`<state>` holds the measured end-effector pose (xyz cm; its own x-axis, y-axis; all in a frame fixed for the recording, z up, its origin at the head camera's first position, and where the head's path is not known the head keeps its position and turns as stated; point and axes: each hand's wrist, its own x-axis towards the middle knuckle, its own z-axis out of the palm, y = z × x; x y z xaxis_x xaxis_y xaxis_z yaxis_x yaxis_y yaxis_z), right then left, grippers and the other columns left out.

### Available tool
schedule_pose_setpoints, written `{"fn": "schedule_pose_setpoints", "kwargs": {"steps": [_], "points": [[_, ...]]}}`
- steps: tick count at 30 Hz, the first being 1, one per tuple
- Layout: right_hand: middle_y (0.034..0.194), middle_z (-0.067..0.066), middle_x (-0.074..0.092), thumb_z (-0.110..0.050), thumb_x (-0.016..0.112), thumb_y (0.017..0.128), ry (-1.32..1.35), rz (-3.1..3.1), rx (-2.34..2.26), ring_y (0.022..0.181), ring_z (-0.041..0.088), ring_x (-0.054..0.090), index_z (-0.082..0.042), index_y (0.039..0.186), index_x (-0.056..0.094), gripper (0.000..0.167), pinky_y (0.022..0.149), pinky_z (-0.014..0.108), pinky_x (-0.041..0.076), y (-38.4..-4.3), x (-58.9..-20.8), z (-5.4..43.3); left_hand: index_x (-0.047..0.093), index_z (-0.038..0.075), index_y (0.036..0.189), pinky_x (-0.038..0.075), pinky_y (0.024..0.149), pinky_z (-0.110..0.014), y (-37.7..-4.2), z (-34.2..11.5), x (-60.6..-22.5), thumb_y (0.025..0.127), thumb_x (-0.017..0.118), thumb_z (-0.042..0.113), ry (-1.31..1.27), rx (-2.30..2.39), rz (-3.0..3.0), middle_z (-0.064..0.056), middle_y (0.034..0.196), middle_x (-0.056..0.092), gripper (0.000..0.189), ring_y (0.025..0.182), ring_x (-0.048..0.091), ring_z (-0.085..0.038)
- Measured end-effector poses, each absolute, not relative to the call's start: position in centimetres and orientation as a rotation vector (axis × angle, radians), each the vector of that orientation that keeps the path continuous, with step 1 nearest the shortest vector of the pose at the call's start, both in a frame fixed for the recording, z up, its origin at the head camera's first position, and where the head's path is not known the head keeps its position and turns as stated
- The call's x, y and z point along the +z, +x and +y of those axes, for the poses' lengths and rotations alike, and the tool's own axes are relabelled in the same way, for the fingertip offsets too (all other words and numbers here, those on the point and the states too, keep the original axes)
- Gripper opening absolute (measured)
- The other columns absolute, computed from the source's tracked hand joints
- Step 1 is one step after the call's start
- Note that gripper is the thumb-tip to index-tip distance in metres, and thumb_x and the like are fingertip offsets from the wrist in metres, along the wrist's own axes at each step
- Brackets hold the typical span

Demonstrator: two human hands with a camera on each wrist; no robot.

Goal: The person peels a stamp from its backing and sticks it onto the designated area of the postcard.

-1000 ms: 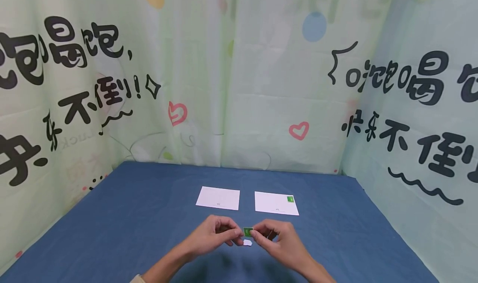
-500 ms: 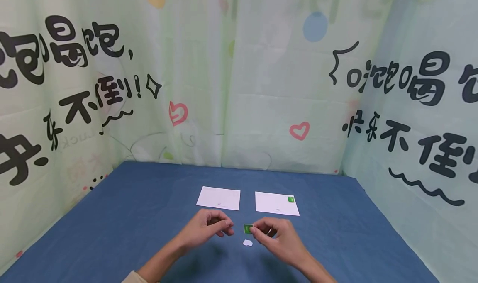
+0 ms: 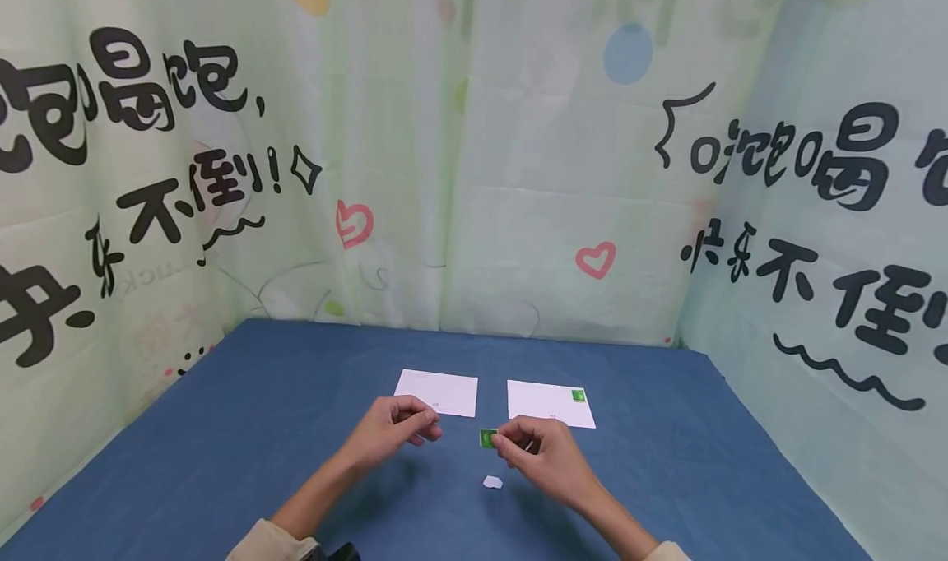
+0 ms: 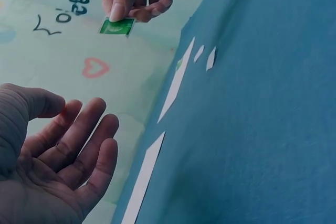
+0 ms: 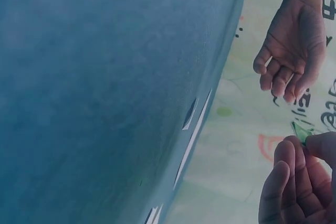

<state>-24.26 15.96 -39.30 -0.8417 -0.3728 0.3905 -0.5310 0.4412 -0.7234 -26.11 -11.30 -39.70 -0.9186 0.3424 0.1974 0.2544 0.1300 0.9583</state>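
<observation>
A small green postage stamp (image 3: pixel 487 438) is pinched between the thumb and index finger of my right hand (image 3: pixel 546 461), raised above the blue cloth. My left hand (image 3: pixel 391 431) hovers to its left with loosely bent fingers and nothing in them; the left wrist view shows its palm bare (image 4: pixel 63 177). Beyond the hands lie two white cards, perhaps envelopes or postcards. The left card (image 3: pixel 455 392) is partly covered by my left hand. The right card (image 3: pixel 536 395) bears a similar green stamp (image 3: pixel 578 396) at its upper right corner.
A small white paper scrap (image 3: pixel 492 482) lies on the blue cloth (image 3: pixel 222 462) between my forearms. Two small white pieces, one a scrap (image 4: pixel 211 59), show beside the cards in the left wrist view. Printed pale curtains (image 3: pixel 518 174) close off the back and sides.
My left hand has let go of the stamp's side and moved away to the left and forward. My right hand, still pinching the stamp, has moved slightly forward.
</observation>
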Motion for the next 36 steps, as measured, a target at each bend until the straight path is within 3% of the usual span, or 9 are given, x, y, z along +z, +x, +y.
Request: {"fn": "schedule_pose_setpoints", "kwargs": {"steps": [13, 21, 28, 36], "points": [[0.081, 0.005, 0.073, -0.020, 0.073, 0.096, 0.688, -2.557, 1.428, 0.065, 0.020, 0.066, -0.008, 0.096, 0.078, 0.013, 0.058, 0.024, 0.051, -26.5, -39.5, 14.6, 0.071, -0.007, 0.106, 0.059, 0.079, -0.035, -28.5, -11.1, -39.8, 0.100, 0.066, 0.015, 0.404, 1.964, 2.529, -0.014, 0.092, 0.077, 0.023, 0.089, 0.074, -0.025], [0.082, 0.010, 0.074, -0.018, 0.072, 0.097, 0.604, -2.584, 1.491, 0.066, 0.016, 0.067, -0.005, 0.097, 0.077, 0.014, 0.060, 0.025, 0.053, -28.1, -39.6, 14.2, 0.073, -0.004, 0.101, 0.058, 0.079, -0.034, -29.6, -11.1, -40.2, 0.098, 0.068, 0.011, 0.292, 1.991, 2.664, -0.009, 0.086, 0.077, 0.016, 0.086, 0.074, -0.021], [0.081, 0.005, 0.074, -0.021, 0.072, 0.096, 0.531, -2.602, 1.513, 0.068, 0.017, 0.069, -0.003, 0.095, 0.077, 0.018, 0.058, 0.025, 0.052, -29.3, -39.8, 13.8, 0.073, -0.003, 0.102, 0.053, 0.076, -0.033, -30.4, -11.3, -40.4, 0.098, 0.067, 0.012, 0.248, 1.893, 2.823, -0.011, 0.089, 0.077, 0.016, 0.088, 0.071, -0.026], [0.081, 0.007, 0.074, -0.018, 0.071, 0.097, 0.527, -2.620, 1.518, 0.067, 0.015, 0.069, -0.001, 0.094, 0.076, 0.018, 0.061, 0.034, 0.056, -30.3, -39.9, 13.3, 0.073, -0.002, 0.102, 0.055, 0.076, -0.039, -31.0, -12.0, -40.8, 0.094, 0.068, 0.007, 0.259, 1.807, 2.988, -0.012, 0.094, 0.074, 0.013, 0.085, 0.067, -0.025]]}}
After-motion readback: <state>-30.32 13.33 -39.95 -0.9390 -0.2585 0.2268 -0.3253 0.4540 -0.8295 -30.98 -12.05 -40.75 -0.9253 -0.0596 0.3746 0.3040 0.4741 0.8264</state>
